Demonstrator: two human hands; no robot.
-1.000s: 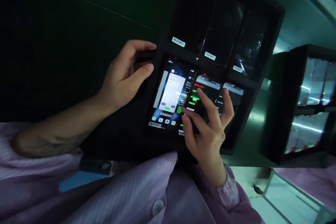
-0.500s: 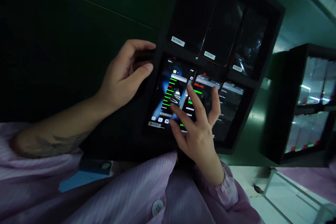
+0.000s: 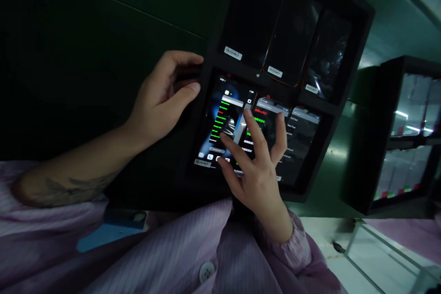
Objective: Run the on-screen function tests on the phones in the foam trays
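Note:
A black foam tray (image 3: 206, 62) holds phones in two rows. The near row's left phone (image 3: 220, 119) is lit and shows a card with green text lines. Beside it the middle phone (image 3: 263, 117) and the right phone (image 3: 299, 142) show dark menu screens. My right hand (image 3: 257, 170) is open, fingers spread, with the index fingertip on the left phone's screen and the other fingers over the middle phone. My left hand (image 3: 161, 96) curls around the tray's left edge, thumb near the left phone. The far row's dark phones (image 3: 285, 36) carry white barcode labels.
A second black tray of phones (image 3: 406, 138) stands at the right. A dark green surface (image 3: 86, 55) stretches left of the tray. My lilac striped sleeves and coat (image 3: 193, 252) fill the bottom. A clear frame (image 3: 382, 257) lies at lower right.
My right hand has slid left from the middle phone onto the left phone. That phone's screen changed from a pale keypad card to a card of green text lines. The left hand stayed put.

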